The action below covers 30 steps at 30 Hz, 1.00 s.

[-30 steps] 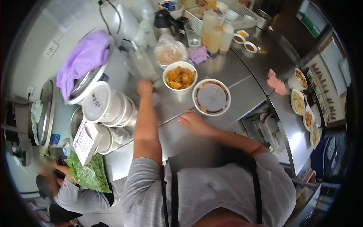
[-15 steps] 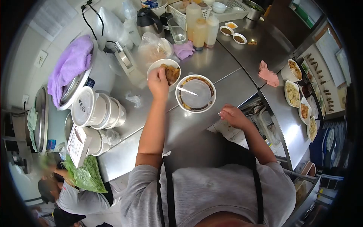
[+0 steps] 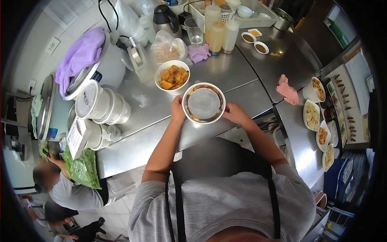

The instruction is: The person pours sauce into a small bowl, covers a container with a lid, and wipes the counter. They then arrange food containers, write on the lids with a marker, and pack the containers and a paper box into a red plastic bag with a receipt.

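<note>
A white bowl with a clear lid (image 3: 203,103) sits on the steel counter (image 3: 238,80) near its front edge, dark sauce showing around the rim under the lid. The person's left hand (image 3: 177,111) grips the bowl's left side and the right hand (image 3: 234,112) grips its right side, so the two hands are apart with the bowl clamped between them. Just behind it, touching or nearly so, stands an open white bowl of fried pieces (image 3: 172,76). Farther back are a drinking glass (image 3: 195,31), three squeeze bottles (image 3: 219,30) and a purple cloth (image 3: 198,53). To the left lie stacked lidded tubs (image 3: 98,105) on their sides and a rice cooker draped with a purple towel (image 3: 82,56). A pink cloth (image 3: 287,89) lies to the right, near several filled dishes (image 3: 318,113). A co-worker's head and shoulder (image 3: 60,183) show at lower left.
</note>
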{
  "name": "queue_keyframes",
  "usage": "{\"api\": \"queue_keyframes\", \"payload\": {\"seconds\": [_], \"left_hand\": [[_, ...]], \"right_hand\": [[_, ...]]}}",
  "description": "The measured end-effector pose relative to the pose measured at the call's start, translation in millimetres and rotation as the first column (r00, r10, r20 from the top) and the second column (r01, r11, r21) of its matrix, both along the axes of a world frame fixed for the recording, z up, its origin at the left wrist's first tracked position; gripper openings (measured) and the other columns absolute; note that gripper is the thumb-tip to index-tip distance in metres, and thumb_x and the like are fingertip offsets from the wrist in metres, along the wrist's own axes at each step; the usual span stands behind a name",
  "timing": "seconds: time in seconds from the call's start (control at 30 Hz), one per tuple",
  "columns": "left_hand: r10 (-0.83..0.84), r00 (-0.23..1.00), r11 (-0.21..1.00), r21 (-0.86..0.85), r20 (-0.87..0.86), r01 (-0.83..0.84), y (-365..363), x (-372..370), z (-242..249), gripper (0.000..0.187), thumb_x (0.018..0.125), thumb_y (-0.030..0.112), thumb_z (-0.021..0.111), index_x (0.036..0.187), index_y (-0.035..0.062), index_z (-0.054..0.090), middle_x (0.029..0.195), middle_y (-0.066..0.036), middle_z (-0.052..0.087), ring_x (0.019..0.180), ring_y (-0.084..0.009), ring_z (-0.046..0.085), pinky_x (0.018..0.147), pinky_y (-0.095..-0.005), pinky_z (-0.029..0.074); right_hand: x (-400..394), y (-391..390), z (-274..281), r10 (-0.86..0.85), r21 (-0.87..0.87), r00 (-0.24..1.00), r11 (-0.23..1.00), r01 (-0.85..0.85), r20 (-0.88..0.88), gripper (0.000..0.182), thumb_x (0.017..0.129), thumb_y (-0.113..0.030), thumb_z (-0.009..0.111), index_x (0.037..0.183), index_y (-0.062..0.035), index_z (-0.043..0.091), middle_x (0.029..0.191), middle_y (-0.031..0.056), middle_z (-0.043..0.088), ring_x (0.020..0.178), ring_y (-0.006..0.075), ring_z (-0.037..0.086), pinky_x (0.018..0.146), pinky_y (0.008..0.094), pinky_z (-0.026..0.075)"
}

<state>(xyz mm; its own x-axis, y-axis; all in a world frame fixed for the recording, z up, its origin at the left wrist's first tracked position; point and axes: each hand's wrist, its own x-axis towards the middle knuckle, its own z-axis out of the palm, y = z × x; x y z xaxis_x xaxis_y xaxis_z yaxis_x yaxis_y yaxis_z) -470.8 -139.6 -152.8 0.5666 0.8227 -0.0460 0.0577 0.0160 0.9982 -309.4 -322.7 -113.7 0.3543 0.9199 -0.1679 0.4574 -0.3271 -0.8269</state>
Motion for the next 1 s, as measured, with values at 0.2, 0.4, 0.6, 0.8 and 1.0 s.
{"api": "queue_keyframes", "payload": {"seconds": [0.2, 0.4, 0.6, 0.8, 1.0], "left_hand": [[0.054, 0.986, 0.997, -0.071, 0.16, -0.043, -10, -14, 6, 0.037, 0.087, 0.03, 0.036, 0.108, 0.0005, 0.045, 0.108, -0.012, 0.048, 0.095, -0.0192, 0.047, 0.084, -0.0306, 0.036], [-0.204, 0.921, 0.886, -0.336, 0.333, 0.318, -47, -25, 16, 0.068, 0.084, 0.053, 0.019, 0.12, -0.002, 0.036, 0.118, -0.015, 0.042, 0.111, -0.0225, 0.037, 0.095, -0.033, 0.028], [-0.609, 0.731, 0.792, -0.273, -0.307, 0.546, 47, -32, 127, 0.048, 0.084, 0.046, 0.037, 0.1, 0.0028, 0.051, 0.077, -0.005, 0.058, 0.061, -0.011, 0.055, 0.047, -0.0227, 0.043], [0.154, 0.984, 0.761, 0.625, 0.087, -0.174, 278, 92, 220, 0.042, 0.074, 0.031, 0.055, 0.099, -0.0031, 0.052, 0.089, -0.02, 0.056, 0.085, -0.0312, 0.054, 0.074, -0.0347, 0.041], [0.676, 0.727, 0.238, 0.898, 0.121, -0.371, 417, 145, 266, 0.049, 0.071, 0.024, 0.057, 0.106, -0.0068, 0.044, 0.102, -0.026, 0.048, 0.095, -0.0359, 0.047, 0.084, -0.04, 0.037]], "right_hand": [[-22, -37, -26, -0.323, 0.452, 0.941, 0.828, 0.333, -0.103, 0.043, 0.082, -0.018, 0.045, 0.12, 0.0005, 0.034, 0.119, 0.0211, 0.039, 0.107, 0.0275, 0.042, 0.078, 0.0353, 0.04], [-77, -6, -22, -0.089, 0.461, 0.824, 0.793, 0.398, -0.559, 0.069, 0.084, -0.05, 0.023, 0.129, 0.0008, 0.01, 0.133, 0.0138, 0.02, 0.123, 0.0228, 0.018, 0.1, 0.032, 0.009], [-40, 23, -57, 0.04, 0.672, 0.901, 0.681, 0.292, -0.431, 0.075, 0.081, -0.055, 0.024, 0.125, 0.0049, 0.023, 0.127, 0.0169, 0.03, 0.12, 0.0259, 0.025, 0.098, 0.0347, 0.016], [-41, 9, -22, -0.552, 0.49, 0.793, 0.782, 0.385, 0.258, 0.073, 0.08, -0.053, 0.025, 0.125, 0.0046, 0.023, 0.126, 0.023, 0.029, 0.119, 0.0353, 0.025, 0.098, 0.0464, 0.007], [-39, 12, -24, -0.547, 0.356, 0.795, 0.82, 0.447, 0.262, 0.064, 0.076, -0.045, 0.035, 0.121, 0.0021, 0.031, 0.123, 0.0218, 0.035, 0.116, 0.035, 0.03, 0.098, 0.047, 0.009]]}}
